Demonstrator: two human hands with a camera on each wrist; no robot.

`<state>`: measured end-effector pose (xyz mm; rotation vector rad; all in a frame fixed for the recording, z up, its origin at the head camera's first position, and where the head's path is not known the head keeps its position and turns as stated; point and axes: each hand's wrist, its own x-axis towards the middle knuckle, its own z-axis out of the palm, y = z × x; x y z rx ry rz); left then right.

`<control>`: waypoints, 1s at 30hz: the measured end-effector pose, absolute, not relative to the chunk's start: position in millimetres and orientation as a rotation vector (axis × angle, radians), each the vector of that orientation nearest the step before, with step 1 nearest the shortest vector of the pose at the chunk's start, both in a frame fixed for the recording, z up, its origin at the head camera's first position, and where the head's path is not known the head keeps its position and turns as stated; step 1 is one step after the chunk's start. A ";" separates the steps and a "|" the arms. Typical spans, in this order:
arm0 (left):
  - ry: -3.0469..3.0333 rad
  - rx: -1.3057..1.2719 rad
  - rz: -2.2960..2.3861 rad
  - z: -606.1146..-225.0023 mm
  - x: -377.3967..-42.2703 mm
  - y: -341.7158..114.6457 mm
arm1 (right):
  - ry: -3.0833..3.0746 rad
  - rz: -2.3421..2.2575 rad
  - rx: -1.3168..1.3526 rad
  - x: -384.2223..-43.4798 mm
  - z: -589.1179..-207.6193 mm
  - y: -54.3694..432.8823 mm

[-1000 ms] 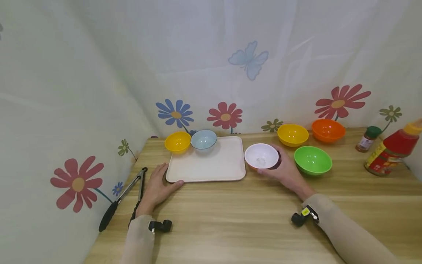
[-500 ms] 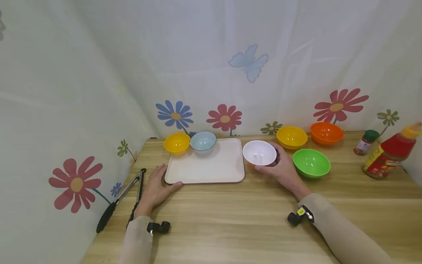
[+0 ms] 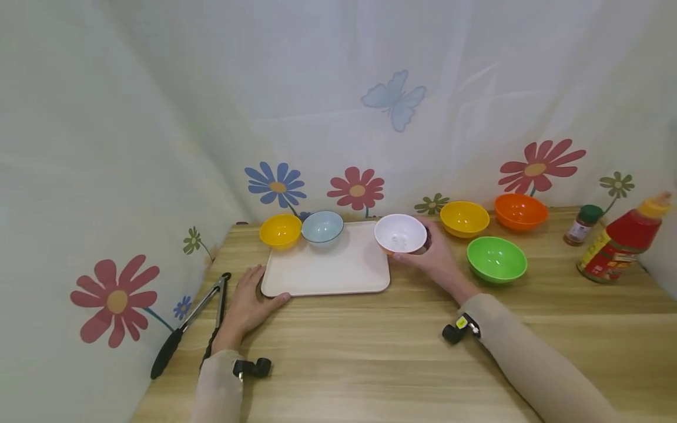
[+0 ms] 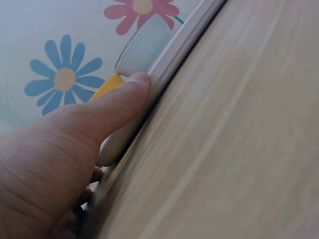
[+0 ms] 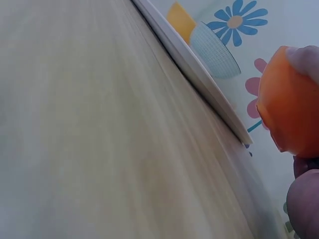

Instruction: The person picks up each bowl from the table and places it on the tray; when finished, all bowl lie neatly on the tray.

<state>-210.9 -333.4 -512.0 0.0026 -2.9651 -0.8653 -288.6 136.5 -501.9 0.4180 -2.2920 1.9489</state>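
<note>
My right hand (image 3: pixel 439 261) grips a bowl (image 3: pixel 400 234), white inside and orange outside, by its right side. Thumb in front and fingers behind, it holds the bowl over the right end of a cream tray (image 3: pixel 328 276). In the right wrist view the orange outside of that bowl (image 5: pixel 289 104) shows raised above the tabletop. My left hand (image 3: pixel 251 302) rests at the tray's front left corner, its thumb on the front rim and its other fingers along the left side. A light blue bowl (image 3: pixel 322 228) and a yellow bowl (image 3: pixel 281 231) stand at the tray's back left.
Black-handled tongs (image 3: pixel 182 329) lie left of my left hand. On the right stand a second yellow bowl (image 3: pixel 464 219), an orange bowl (image 3: pixel 520 212) and a green bowl (image 3: pixel 496 259). Beyond them are a green-capped jar (image 3: pixel 583 225) and a red sauce bottle (image 3: pixel 624 241). A flowered curtain (image 3: pixel 312 117) hangs behind.
My right hand has carried the white-and-orange bowl leftward and back, from beside the tray to over its right end. My left hand stays at the tray's corner.
</note>
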 end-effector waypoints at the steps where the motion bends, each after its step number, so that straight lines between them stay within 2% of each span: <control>1: -2.966 0.004 -0.861 -512.3 -210.4 -334.3 | -2.288 1.956 0.425 -290.8 -501.5 132.2; 30: -2.953 0.009 -0.845 -512.7 -208.5 -335.2 | -2.285 2.022 0.430 -334.1 -494.1 74.8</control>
